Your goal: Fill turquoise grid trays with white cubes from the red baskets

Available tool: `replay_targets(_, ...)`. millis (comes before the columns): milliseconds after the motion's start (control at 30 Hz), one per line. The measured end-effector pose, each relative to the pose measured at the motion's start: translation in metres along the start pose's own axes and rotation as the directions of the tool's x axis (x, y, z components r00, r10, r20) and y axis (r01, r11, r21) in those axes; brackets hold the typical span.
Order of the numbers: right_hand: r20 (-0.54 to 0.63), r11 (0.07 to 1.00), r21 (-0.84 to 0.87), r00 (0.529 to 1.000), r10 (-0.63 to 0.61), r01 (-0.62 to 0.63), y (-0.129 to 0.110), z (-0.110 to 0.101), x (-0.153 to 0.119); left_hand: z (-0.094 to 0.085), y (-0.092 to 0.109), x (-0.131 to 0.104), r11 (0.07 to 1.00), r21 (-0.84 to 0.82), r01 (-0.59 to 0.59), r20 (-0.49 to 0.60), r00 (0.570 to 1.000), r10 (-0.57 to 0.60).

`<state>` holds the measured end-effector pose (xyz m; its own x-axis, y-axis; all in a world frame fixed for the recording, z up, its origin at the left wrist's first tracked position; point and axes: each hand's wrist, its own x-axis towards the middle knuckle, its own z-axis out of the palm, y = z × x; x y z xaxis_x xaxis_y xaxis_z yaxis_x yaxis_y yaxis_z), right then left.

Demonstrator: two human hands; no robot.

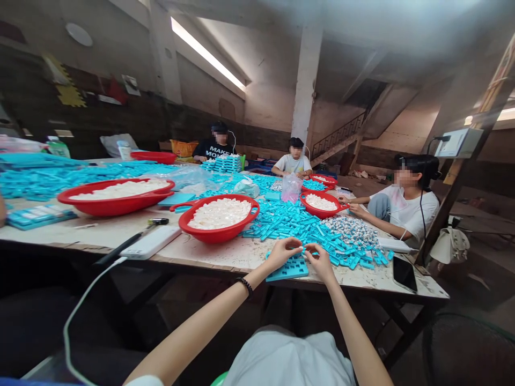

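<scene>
Blue and slotted, a flat board [287,274] lies on the worktop [229,257], close to its front edge and just below the person's two hands. Left hand [287,251] and right hand [319,259] meet above it, the fingers of both pinched on a small piece [303,249], too tiny and too covered to make out fully. On the left wrist sits a dark beaded bracelet [245,288]. Just beyond the hands spreads a heap of blue pieces [289,219], with many small speckled white bits [351,230] at its right side. Left of the heap stands a red basin [219,235] filled with white pieces [220,211]; farther left, a white power bank [153,243] lies beside a black-handled tool [125,247]. A phone [404,274] rests near the right end, and a co-worker in a white top [416,206] sits beyond, reaching toward a smaller red basin [319,212].
</scene>
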<state>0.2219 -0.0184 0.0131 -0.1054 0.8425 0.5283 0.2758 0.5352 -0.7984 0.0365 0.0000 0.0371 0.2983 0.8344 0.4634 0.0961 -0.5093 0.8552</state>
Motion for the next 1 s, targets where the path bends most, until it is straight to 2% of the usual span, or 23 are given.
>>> replay_targets(167, 0.037, 0.994, 0.102, 0.999, 0.038, -0.042, 0.002, -0.001, 0.001, 0.005, 0.008, -0.004, 0.991, 0.137, -0.001, -0.050, 0.999, 0.008)
replay_targets(367, 0.085, 0.973, 0.197, 0.991, 0.101, -0.116, 0.009, -0.003, 0.003, 0.009, 0.009, -0.008, 0.970, 0.241, 0.018, -0.053, 0.999, -0.006)
replay_targets(600, 0.116, 0.968, 0.194, 0.983, 0.140, -0.160, 0.009, -0.004, 0.001, 0.008, 0.011, -0.012, 0.907, 0.420, 0.029, -0.066, 0.998, -0.001)
replay_targets(1000, 0.103, 0.973, 0.192, 0.988, 0.111, -0.129, 0.010, -0.004, 0.001, 0.009, 0.009, -0.012, 0.897, 0.437, 0.066, -0.129, 0.992, -0.010)
